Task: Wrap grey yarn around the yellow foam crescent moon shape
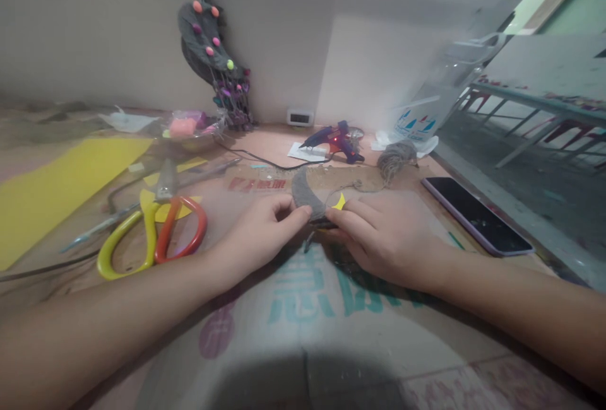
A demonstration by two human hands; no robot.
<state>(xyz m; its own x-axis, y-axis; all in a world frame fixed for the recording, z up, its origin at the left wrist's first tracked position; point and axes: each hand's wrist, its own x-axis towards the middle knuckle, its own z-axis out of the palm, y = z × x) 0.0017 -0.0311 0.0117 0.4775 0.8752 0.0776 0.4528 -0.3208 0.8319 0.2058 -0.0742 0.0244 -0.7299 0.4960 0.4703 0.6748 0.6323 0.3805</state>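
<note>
Between my hands, low over the tabletop, is a crescent (305,194) mostly wrapped in grey yarn, with a bare yellow tip (340,201) showing at its right end. My left hand (269,227) grips the wrapped part, its thumb pressed on the front. My right hand (386,230) is closed at the crescent's lower right, fingertips beside the yellow tip; what lies under those fingers is hidden. A strand of yarn (357,184) runs from the crescent back to a grey yarn ball (398,159) behind my right hand.
Scissors (163,227) with yellow and red handles lie left; yellow sheet (61,189) beyond. A hot glue gun (335,142), lit red, stands at the back near a decorated grey crescent (208,44). At right are a phone (476,214) and a clear plastic jug (435,88).
</note>
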